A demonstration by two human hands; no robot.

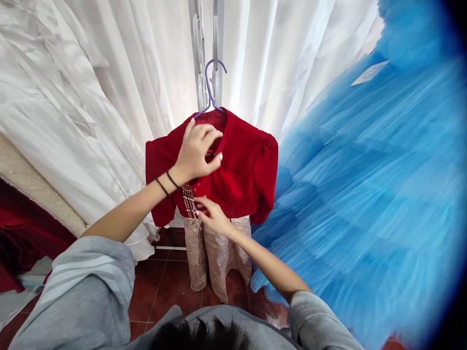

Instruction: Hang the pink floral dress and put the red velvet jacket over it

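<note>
Dark hair (199, 336) below a half-open left hand (199, 148) and a right hand (216, 218) with slightly parted fingertips, any grip indiscernible, with a red velvet jacket (242, 163) just beyond, best handled lightly to spare beaded fringe (188, 200) at the right fingertips.

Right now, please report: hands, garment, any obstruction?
Left fingers near neckline of red jacket; right fingers at beaded fringe; jacket on purple hanger; left wrist hides part of jacket.
</note>
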